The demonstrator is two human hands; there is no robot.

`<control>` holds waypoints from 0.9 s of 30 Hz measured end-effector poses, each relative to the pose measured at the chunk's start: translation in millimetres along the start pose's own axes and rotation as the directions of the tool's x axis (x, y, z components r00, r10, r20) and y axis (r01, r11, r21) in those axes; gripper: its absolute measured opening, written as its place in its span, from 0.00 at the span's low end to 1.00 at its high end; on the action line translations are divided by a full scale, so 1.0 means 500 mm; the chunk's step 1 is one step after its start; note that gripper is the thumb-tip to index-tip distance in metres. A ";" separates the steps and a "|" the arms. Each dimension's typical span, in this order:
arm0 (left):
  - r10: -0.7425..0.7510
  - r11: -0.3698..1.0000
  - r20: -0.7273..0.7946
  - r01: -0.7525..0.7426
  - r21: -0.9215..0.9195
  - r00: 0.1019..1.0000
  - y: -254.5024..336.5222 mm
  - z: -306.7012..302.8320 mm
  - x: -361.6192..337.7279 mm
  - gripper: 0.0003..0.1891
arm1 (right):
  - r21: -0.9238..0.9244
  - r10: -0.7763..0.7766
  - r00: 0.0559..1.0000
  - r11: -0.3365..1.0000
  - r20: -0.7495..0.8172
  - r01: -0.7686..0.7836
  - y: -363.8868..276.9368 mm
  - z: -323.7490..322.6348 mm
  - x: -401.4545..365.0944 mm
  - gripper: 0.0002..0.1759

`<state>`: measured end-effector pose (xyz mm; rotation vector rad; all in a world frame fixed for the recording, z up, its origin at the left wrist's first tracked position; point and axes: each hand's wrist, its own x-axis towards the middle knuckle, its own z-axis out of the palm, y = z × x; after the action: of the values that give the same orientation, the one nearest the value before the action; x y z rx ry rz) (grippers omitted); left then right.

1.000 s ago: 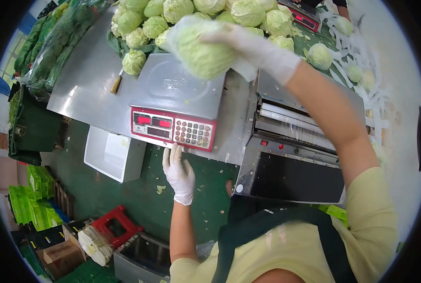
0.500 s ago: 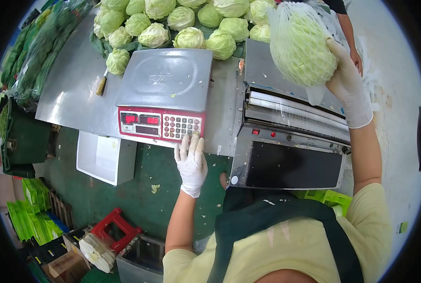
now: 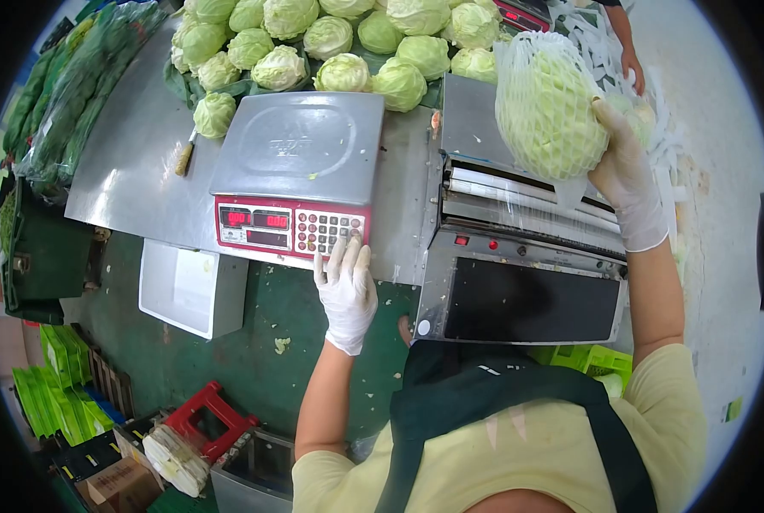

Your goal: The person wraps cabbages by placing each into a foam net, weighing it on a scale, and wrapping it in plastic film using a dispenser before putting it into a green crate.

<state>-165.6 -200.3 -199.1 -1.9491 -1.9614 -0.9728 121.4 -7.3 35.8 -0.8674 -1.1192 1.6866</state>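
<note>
My right hand (image 3: 626, 175), in a white glove, holds a pale green cabbage in a white foam net (image 3: 549, 107) above the wrapping machine (image 3: 527, 295). The net's lower end hangs loose near the film roll (image 3: 527, 192). My left hand (image 3: 346, 295), also gloved, has its fingers spread at the keypad of the red and grey scale (image 3: 296, 145), with fingertips on or just over the lower right keys. Nothing is held in it. The scale's plate carries only small leaf scraps, and red digits glow on its display.
Many bare cabbages (image 3: 326, 36) are piled behind the scale. A small brush (image 3: 184, 157) lies left of it on the metal table (image 3: 125, 184). A white bin (image 3: 185, 286) stands below the table edge. Another person's hand (image 3: 633, 70) shows at the upper right.
The netted cabbage and my right hand have moved slightly down, uncovering part of a second red scale behind. The other person's hand has shifted left and up. My left hand stays at the keypad.
</note>
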 end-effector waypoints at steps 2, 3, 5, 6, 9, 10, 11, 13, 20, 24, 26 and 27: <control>-0.012 1.000 0.000 0.012 0.007 1.000 -0.004 0.003 -0.001 0.24 | -0.003 0.001 1.000 1.000 0.000 -0.001 0.005 0.000 0.000 0.29; -0.006 1.000 0.008 0.006 0.012 1.000 -0.007 0.006 -0.006 0.23 | 0.003 0.004 1.000 1.000 0.007 -0.004 0.007 -0.004 0.001 0.28; 0.007 1.000 0.029 -0.007 0.020 1.000 -0.013 0.010 -0.020 0.22 | 0.012 0.003 1.000 1.000 0.003 -0.003 0.011 -0.009 0.001 0.28; 0.004 1.000 0.027 -0.005 0.021 1.000 -0.011 0.009 -0.019 0.22 | 0.015 -0.001 1.000 1.000 -0.005 0.001 0.013 -0.010 0.001 0.28; -0.026 1.000 0.017 0.026 0.007 1.000 -0.010 0.007 -0.010 0.22 | 0.013 -0.009 1.000 1.000 -0.026 0.009 0.019 -0.023 0.005 0.28; -0.029 1.000 0.004 0.029 0.003 1.000 -0.010 0.005 -0.007 0.22 | 0.013 -0.010 1.000 1.000 -0.028 0.010 0.023 -0.023 0.008 0.28; -0.053 0.999 -0.022 0.053 -0.005 0.998 -0.009 0.004 -0.001 0.19 | 0.027 0.006 1.000 1.000 -0.010 -0.006 0.025 -0.017 0.008 0.29; -0.090 0.996 -0.044 0.090 -0.020 0.995 0.002 -0.006 0.015 0.16 | 0.051 0.031 0.999 0.998 0.020 -0.032 0.025 -0.003 0.006 0.31; 0.072 0.973 0.020 -0.065 -0.223 0.997 0.068 -0.040 -0.049 0.27 | -0.139 0.158 0.944 0.983 0.288 -0.122 0.071 0.110 0.077 0.34; -0.108 0.949 0.102 0.133 -0.286 0.989 0.067 -0.050 -0.102 0.30 | -0.563 0.072 0.936 0.813 0.345 0.145 0.199 0.233 0.217 0.42; -0.201 0.927 0.185 0.248 -0.281 0.962 0.062 -0.058 -0.119 0.32 | -0.776 -0.145 0.864 0.387 0.482 0.498 0.262 0.297 0.276 0.50; -0.224 0.921 0.182 0.269 -0.280 0.957 0.060 -0.065 -0.127 0.32 | -0.810 -0.107 0.851 0.268 0.514 0.522 0.284 0.329 0.293 0.51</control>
<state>-140.2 -273.5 -202.1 -2.0087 -2.3036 -1.2967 -117.8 55.1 -51.0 -0.8744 -2.4911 0.6771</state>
